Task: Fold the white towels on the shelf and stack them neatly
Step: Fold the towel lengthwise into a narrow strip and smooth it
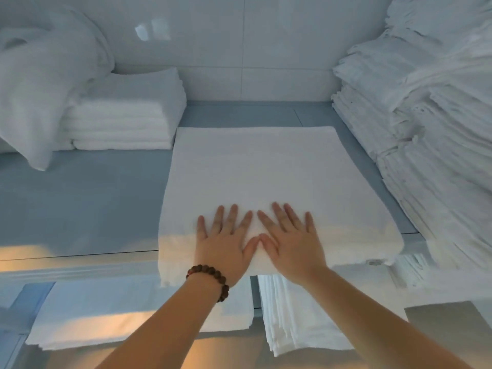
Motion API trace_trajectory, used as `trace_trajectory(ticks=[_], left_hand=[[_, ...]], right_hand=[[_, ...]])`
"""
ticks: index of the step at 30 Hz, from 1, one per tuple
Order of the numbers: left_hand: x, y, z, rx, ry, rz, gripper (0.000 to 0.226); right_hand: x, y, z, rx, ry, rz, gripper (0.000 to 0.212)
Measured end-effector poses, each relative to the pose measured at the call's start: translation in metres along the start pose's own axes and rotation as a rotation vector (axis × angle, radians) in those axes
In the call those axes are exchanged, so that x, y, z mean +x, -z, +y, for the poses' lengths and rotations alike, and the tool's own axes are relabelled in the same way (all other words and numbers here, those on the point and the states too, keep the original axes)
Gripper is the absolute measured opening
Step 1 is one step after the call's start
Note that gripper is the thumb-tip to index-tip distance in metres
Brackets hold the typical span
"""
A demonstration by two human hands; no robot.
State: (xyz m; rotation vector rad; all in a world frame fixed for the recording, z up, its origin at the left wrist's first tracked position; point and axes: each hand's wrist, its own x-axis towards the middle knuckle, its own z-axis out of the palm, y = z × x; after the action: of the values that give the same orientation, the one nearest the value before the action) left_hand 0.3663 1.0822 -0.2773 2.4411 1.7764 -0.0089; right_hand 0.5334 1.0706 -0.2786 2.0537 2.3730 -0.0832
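Towel [255,177] flat on shelf [80,203], near edge overhanging front lip, bulk extending away toward back wall. Left hand [226,241] and right hand [290,241] flat, fingers spread, thumbs touching, pressing near edge. Equally near. Folded stack [127,121] back-left, likely destination.
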Motion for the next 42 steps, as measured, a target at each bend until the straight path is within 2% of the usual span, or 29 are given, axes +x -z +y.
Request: trace_trajectory(ticks=[5,9,14,22,27,31,33,39,42], left_hand=[[-0.007,0.001,-0.046,0.003,0.061,0.008,0.063],[-0.008,0.007,-0.053,-0.011,0.063,-0.022,0.063],[0.011,0.008,-0.057,-0.016,0.041,-0.056,0.063],[0.063,0.008,-0.053,0.01,0.032,-0.026,0.063],[0.081,0.021,-0.031,0.028,0.108,-0.034,0.062],[0.059,0.014,0.028,0.001,0.009,-0.034,0.058],[0.053,0.005,0.034,0.003,0.027,-0.051,0.057],[0.033,0.001,0.0,0.009,0.126,-0.03,0.067],[0.015,0.001,-0.017,0.019,0.133,-0.012,0.074]], right_hand=[[-0.016,0.0,0.065,-0.009,-0.18,0.039,0.065],[-0.02,0.013,0.09,-0.01,-0.346,-0.098,0.059],[0.001,0.013,0.079,0.021,-0.29,-0.119,0.062],[0.04,0.014,0.108,0.036,-0.293,-0.125,0.063],[0.062,0.025,0.104,0.072,-0.294,-0.15,0.061],[0.043,0.012,0.047,0.008,-0.049,-0.077,0.061],[0.036,0.004,0.044,0.011,-0.005,-0.074,0.061],[0.005,0.01,0.131,-0.025,-0.188,-0.073,0.071],[-0.019,0.017,0.157,-0.035,-0.244,-0.115,0.07]])
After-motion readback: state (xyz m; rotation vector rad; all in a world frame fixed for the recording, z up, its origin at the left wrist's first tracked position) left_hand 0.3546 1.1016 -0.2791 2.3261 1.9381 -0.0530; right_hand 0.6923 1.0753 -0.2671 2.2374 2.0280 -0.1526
